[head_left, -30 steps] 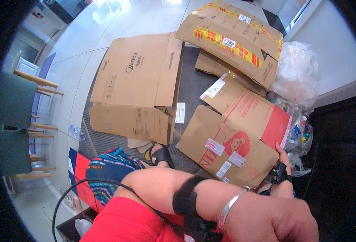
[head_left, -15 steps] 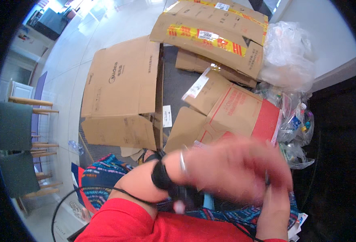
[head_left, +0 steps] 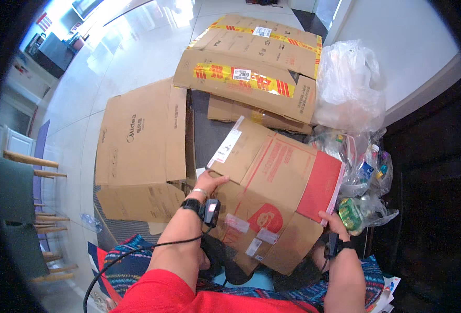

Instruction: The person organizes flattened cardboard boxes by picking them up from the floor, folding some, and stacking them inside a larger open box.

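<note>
A brown cardboard box [head_left: 288, 180] with red printing, a red band and tape strips lies tilted in front of me, partly flattened. My left hand [head_left: 210, 183] grips its left edge with the thumb on top; the fingers underneath are partly hidden. At the box's near right edge, by the red band, my right hand [head_left: 336, 224] is closed on the cardboard, thumb on the upper face. Each wrist wears a black strap with a small device, and a cable runs from the left one.
Left of the box stands a larger cardboard carton [head_left: 141, 141]. Beyond lies a flattened carton [head_left: 241, 75] with yellow tape. White plastic bags [head_left: 350, 83] and a clear bag of bottles [head_left: 363, 169] sit at the right beside a dark door [head_left: 428, 193]. Chairs [head_left: 16, 193] stand far left.
My hands were together, blurred, over the near side of the box. They have moved apart and now grip its left and right edges. The view has shifted a little.
</note>
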Tool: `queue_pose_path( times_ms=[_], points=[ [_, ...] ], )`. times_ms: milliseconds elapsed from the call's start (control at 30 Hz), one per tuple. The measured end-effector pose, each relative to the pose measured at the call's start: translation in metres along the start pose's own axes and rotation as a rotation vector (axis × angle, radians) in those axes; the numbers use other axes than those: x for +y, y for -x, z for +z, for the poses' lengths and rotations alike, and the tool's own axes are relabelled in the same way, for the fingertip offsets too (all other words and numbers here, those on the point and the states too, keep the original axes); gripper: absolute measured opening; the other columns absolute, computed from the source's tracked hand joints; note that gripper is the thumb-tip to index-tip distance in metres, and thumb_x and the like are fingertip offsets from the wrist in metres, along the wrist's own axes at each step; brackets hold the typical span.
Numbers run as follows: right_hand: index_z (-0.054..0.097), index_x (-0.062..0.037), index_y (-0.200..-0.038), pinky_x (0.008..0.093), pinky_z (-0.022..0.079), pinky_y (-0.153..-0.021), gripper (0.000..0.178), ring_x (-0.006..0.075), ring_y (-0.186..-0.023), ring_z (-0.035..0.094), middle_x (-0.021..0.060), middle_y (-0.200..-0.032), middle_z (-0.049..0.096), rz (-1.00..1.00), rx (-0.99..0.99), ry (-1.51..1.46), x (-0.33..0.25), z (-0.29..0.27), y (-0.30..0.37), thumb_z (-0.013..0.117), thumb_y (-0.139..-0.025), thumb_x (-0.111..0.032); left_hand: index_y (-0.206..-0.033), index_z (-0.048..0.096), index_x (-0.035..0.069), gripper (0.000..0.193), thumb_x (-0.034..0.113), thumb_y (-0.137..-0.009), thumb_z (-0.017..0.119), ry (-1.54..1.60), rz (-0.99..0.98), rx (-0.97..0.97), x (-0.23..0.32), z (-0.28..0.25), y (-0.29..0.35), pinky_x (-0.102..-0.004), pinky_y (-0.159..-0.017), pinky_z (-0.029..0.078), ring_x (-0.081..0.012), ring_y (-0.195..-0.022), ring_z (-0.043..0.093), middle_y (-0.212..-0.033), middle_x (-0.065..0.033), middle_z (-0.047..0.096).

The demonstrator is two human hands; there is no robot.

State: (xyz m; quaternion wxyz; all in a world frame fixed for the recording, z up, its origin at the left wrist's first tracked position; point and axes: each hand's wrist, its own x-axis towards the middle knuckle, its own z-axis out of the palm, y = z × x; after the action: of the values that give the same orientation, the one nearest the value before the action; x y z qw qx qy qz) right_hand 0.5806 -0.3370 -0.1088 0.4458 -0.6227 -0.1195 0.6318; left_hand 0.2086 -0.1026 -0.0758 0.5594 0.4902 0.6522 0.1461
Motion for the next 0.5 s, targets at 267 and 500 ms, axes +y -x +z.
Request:
queue_pose_path(
  times_ms=[267,500],
  points=[
    [0.046,-0.0019,-0.111,0.0321,0.043,-0.077,0.055,0.0216,-0.088,0.055,0.0088,-0.097,0.057,-0.11,0.155,0.383,-0.025,0.071,-0.039,0.07,-0.064,-0.018,-0.108,0.047,-0.004,0.071,0.025,-0.052,0.079,0.113,-0.043,0.292,-0.05,-0.04,0.013,-0.0304,-0.074,0.047,-0.0203,-0.086,0.057,-0.098,-0.0137,0.058],
    [0.033,-0.0107,-0.126,0.0445,0.022,-0.098,0.074,0.0316,-0.12,0.028,0.0161,-0.128,0.032,-0.949,0.434,1.478,-0.085,0.214,-0.033,0.067,-0.064,-0.032,-0.129,0.026,0.012,0.104,0.04,-0.044,0.079,-0.846,0.092,0.443,0.029,-0.001,0.058,-0.0391,-0.099,0.023,-0.0388,-0.121,0.022,-0.132,-0.0267,0.016]
  ],
)
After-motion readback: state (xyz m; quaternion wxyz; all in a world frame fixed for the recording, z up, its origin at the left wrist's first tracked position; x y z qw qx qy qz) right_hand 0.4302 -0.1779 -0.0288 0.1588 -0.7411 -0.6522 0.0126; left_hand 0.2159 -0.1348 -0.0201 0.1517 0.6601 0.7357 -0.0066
